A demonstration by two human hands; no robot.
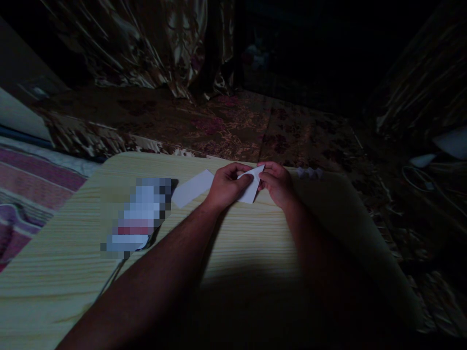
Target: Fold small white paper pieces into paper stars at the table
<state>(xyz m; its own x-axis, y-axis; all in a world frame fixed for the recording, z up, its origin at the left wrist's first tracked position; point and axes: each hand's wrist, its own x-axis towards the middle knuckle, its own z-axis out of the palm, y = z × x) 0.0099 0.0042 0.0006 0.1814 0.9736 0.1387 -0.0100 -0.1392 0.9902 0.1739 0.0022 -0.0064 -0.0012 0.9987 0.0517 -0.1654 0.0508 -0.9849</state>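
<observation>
Between my two hands is a small white piece of paper (pixel 248 195), tilted up, with a slanted upper edge that looks folded. My left hand (pixel 229 184) grips its left side, the thumb lying across the front. On the other side, my right hand (pixel 278 183) pinches the upper right part with its fingertips. Some fingers of both hands are hidden behind the sheet. A second white paper strip (pixel 193 188) lies flat on the table just left of my left hand.
The pale wood-grain table (pixel 251 243) is half in shadow. A blurred-out device (pixel 140 214) with a cable (pixel 109 278) lies at left. Several small folded paper pieces (pixel 309 172) sit at the far right edge. Behind is a patterned cloth-covered seat (pixel 219 121) below curtains (pixel 175 43).
</observation>
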